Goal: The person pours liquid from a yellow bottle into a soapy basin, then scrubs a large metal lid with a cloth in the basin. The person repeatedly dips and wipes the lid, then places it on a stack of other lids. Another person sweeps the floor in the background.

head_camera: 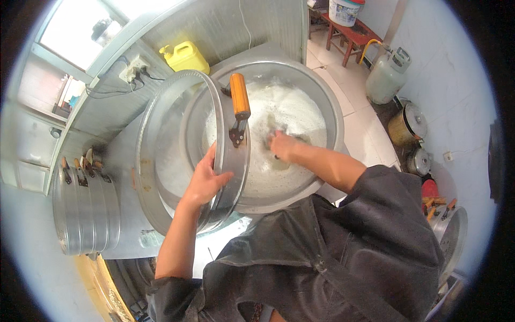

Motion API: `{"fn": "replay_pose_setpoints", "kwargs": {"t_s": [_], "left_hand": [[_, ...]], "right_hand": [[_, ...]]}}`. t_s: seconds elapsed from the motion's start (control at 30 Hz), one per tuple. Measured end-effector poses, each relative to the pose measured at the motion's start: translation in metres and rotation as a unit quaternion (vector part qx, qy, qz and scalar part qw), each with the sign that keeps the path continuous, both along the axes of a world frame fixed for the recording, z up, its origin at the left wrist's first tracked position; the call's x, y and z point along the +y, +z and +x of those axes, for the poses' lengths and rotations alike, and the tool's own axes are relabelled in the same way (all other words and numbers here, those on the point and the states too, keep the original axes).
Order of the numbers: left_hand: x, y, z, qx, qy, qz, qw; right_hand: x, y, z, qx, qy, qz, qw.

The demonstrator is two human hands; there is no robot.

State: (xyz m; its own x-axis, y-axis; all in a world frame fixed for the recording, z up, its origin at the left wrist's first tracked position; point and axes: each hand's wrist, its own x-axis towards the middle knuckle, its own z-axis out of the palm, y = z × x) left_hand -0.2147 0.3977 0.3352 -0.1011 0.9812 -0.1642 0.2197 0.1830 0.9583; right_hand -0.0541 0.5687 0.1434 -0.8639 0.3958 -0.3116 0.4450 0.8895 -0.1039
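Observation:
My left hand (207,179) grips the wall of a large round metal steamer ring (232,169), with the thumb on its outer side. The ring stands tilted on edge over the left part of a wide metal basin (337,100). A wooden handle (240,95) on a dark riveted bracket sticks out from the ring's wall. The basin's left rim shows through the ring. Foamy whitish water (265,177) lies in the basin. My right hand (285,147) is at the water's surface near the middle, blurred, with its fingers partly hidden; whether it holds something is unclear.
Behind the basin stands a yellow plastic jug (186,57). A stack of handled metal steamer tiers (86,213) is at left, near a power strip (134,69) with cords. At right are a gas cylinder (388,76), lidded pots (408,122), and a red bench (354,34) bearing a bucket (344,13).

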Motion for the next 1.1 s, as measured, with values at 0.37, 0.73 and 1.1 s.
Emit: {"fn": "replay_pose_setpoints", "kwargs": {"t_s": [0.37,0.73,1.1], "left_hand": [[0.059,0.001,-0.004,0.061,0.038,0.008,0.997],[0.055,0.006,0.004,0.077,0.047,0.009,0.996],[0.033,-0.001,0.005,0.019,0.022,-0.009,1.0]], "right_hand": [[0.01,0.115,-0.013,0.575,-0.211,-0.496,0.616],[0.01,0.096,-0.06,0.588,-0.33,-0.309,0.671],[0.002,0.01,-0.02,0.074,0.034,0.084,0.993]]}}
